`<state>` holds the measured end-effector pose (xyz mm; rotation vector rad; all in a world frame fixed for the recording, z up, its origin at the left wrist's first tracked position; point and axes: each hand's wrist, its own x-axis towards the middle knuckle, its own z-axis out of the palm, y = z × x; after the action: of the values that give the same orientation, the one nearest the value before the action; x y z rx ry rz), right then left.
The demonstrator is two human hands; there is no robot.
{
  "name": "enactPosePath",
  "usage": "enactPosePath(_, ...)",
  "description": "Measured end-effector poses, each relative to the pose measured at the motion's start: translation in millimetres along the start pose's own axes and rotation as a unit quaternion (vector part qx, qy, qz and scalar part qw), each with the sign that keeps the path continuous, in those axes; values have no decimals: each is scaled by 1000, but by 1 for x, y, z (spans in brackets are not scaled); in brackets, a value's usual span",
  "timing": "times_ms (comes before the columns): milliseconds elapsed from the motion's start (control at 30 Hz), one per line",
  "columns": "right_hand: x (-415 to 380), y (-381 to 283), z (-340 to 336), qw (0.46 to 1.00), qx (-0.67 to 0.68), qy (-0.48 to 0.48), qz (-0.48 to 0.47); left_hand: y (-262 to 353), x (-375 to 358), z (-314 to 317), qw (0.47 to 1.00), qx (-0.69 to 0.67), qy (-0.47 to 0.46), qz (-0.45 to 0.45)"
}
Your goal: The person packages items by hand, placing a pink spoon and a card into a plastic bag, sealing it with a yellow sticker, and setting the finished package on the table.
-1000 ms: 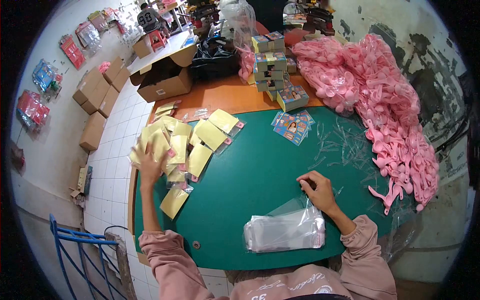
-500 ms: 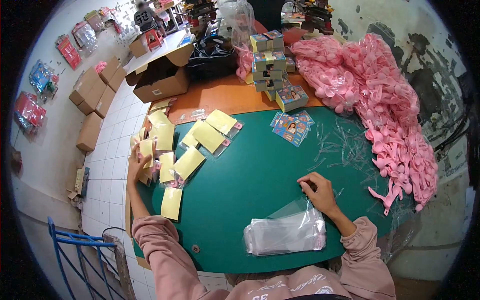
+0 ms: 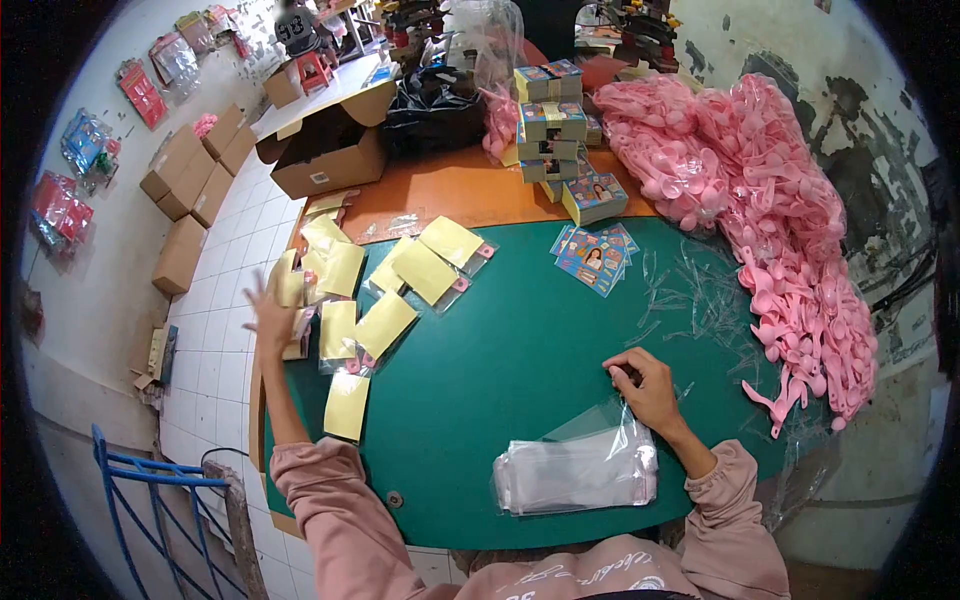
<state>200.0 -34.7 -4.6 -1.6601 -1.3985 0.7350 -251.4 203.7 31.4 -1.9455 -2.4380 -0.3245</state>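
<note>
My left hand is open, fingers spread, over the left edge of the table beside a group of clear packets with yellow card backs. Pink pieces show inside some of these packets. On the right, my right hand is closed, its fingers curled together above the green tabletop. What those fingers hold, if anything, is hidden. Just below it lies a stack of clear plastic bags, and the top bag's loose film reaches up under this hand.
Blue printed cards lie mid-table, with banded card stacks behind them. Pink plastic spoons pile up along the right side. Clear plastic strips are scattered nearby. An open cardboard box stands at the back left.
My left hand has come away from the yellow-backed packets and its fingers have spread out, a little to the left. The right hand stays almost in place. The view has shifted slightly.
</note>
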Motion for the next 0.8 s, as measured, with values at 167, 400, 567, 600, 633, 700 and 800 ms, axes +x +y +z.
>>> enactPosePath(167, 0, 4, -2, 1000, 26, 1, 11, -17, 13, 46, 986, 90, -93, 100)
enactPosePath(400, 0, -1, -2, 1000, 10, -2, 9, -74, 36, 26, 960, -212, -172, 62)
enactPosePath(567, 0, -4, -1, 1000, 0, 12, 0, -80, 107, 52, 999, -45, -6, 29)
enactPosePath(600, 1, -5, -2, 1000, -1, 18, -1, -14, 85, 22, 998, -30, 16, 52)
enactPosePath(633, 1, -6, -1, 1000, -5, 23, -10, 7, 97, 32, 995, -17, 42, 94)
enactPosePath(700, -1, -8, 1, 999, -12, 35, -17, 47, 119, 47, 990, 8, 34, 134)
enactPosePath(800, -1, -7, 1, 998, -18, 36, -48, 82, 140, 71, 990, 62, -25, 126)
